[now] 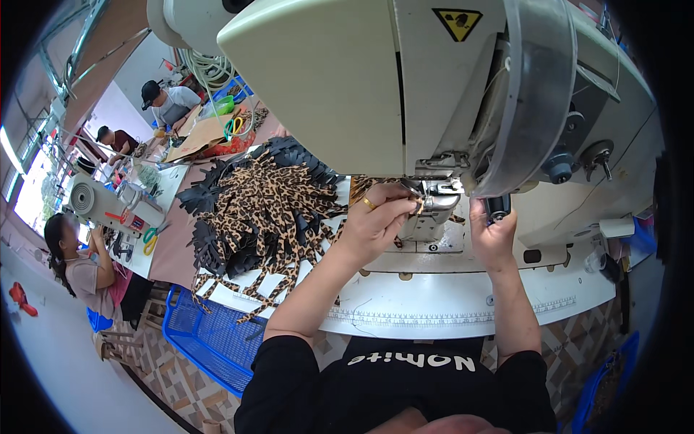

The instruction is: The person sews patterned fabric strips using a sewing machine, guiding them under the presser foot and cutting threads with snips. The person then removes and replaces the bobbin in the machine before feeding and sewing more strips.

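My left hand (372,224), a ring on one finger, is closed in a pinch on the small end of a leopard-print strip (419,207). Its fingertips are right beside the metal presser foot (442,189) of a large cream sewing machine (318,79). My right hand (494,235) has its thumb and fingers closed around a black rounded part (497,207) under the machine head. Left of my left forearm lies a big heap of leopard-print strips (264,195) mixed with black ones, some hanging over the table edge.
A white sewing table (412,289) with a printed ruler curves in front of me. Below its left side stands a blue plastic basket (206,343). Yellow-handled scissors (150,241) lie near another machine (97,202). Several people work at tables to the left.
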`<state>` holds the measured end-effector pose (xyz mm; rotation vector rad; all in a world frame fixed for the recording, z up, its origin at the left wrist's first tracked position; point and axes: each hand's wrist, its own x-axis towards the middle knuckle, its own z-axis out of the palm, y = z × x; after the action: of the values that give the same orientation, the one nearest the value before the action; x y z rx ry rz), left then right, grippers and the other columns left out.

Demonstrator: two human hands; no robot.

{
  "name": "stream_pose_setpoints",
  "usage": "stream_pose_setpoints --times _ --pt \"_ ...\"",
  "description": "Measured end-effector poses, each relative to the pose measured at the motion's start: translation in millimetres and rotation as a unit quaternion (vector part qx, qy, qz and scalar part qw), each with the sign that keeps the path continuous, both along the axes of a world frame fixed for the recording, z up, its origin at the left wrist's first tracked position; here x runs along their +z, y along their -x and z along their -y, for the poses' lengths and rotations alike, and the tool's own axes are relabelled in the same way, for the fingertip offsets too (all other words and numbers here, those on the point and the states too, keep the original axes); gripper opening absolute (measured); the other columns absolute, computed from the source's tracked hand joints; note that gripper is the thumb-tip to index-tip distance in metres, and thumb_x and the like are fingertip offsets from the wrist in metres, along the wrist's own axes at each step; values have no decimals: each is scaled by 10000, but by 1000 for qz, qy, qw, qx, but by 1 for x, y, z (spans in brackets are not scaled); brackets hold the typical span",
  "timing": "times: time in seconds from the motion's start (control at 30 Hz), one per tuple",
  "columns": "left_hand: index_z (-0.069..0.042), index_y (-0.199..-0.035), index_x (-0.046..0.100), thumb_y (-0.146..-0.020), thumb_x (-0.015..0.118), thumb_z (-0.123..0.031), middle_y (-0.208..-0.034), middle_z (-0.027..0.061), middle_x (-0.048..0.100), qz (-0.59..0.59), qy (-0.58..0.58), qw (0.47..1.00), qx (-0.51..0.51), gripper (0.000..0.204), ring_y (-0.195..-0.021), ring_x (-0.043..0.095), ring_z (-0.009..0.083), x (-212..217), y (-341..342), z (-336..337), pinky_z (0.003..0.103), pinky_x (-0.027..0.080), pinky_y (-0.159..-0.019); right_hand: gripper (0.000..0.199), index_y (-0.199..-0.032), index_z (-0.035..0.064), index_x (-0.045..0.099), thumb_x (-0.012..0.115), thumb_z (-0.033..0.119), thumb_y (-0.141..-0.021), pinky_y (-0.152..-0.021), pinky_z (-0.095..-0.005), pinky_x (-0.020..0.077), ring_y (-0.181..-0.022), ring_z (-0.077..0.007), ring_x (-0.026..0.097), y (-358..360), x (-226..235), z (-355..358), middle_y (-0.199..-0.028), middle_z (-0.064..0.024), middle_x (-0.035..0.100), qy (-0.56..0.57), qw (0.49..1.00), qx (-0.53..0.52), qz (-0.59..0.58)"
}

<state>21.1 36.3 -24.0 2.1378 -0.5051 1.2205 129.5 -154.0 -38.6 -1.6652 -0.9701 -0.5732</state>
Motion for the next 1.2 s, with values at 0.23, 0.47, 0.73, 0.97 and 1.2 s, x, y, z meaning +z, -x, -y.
stream_pose_setpoints --times 0.23,0.47,0.73,0.97,1.2 --pt "-37 -921 598 -700 604 121 -977 136 582 -26 -48 998 13 272 -843 622 262 2 -6 0 311 520 -659 232 -1050 -16 558 544 -20 -819 -551 -244 450 -608 -113 546 21 5 -5 -724 -63 582 34 994 101 29" --pt "-35 -916 591 -673 587 142 -977 153 601 -7 -57 998 25 301 -834 629 284 5 -8 1 324 516 -646 505 -1147 71 570 613 -64 -663 -504 -332 458 -516 -238 578 31 4 -20 -586 -77 562 53 992 93 69" --pt "-4 -880 599 -669 599 134 -967 150 617 15 -86 995 58 252 -842 631 288 6 -10 3 334 523 -668 552 -1209 103 535 607 -41 -681 -511 -333 462 -519 -228 562 30 6 -15 -613 -77 567 82 989 94 77" --pt "23 -857 615 -675 641 97 -938 148 629 58 -71 993 72 198 -834 637 266 7 -19 4 324 534 -683 620 -1260 119 502 631 -29 -673 -526 -339 465 -542 -218 558 33 5 -11 -625 -71 558 109 987 102 52" --pt "-25 -817 647 -628 693 66 -808 103 637 43 -36 994 89 215 -724 616 252 3 -23 -2 320 487 -660 649 -1275 101 482 649 -32 -662 -531 -333 464 -549 -222 557 34 6 -6 -642 -77 562 119 984 121 53"
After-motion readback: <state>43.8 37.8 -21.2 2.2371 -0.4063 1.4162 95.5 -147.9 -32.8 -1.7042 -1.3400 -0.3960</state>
